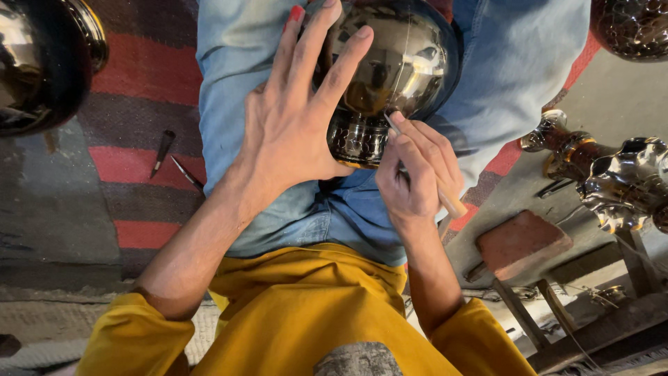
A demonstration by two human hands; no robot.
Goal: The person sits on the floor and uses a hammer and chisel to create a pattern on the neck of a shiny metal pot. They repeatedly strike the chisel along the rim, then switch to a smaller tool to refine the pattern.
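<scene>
One shiny metal vessel (pixel 396 63), round and mirror-smooth, lies on the person's lap in blue jeans (pixel 515 63). Its neck has a dark band with fine engraved pattern. The left hand (pixel 292 125) rests flat on the vessel with fingers spread wide, holding nothing inside. The right hand (pixel 414 174) has its grip closed on one thin wooden-handled tool (pixel 435 188), the tip touching the vessel just above the band. Two small dark tools (pixel 174 160) lie on the striped rug (pixel 139 83). One reddish brick (pixel 522 244) lies at the right.
</scene>
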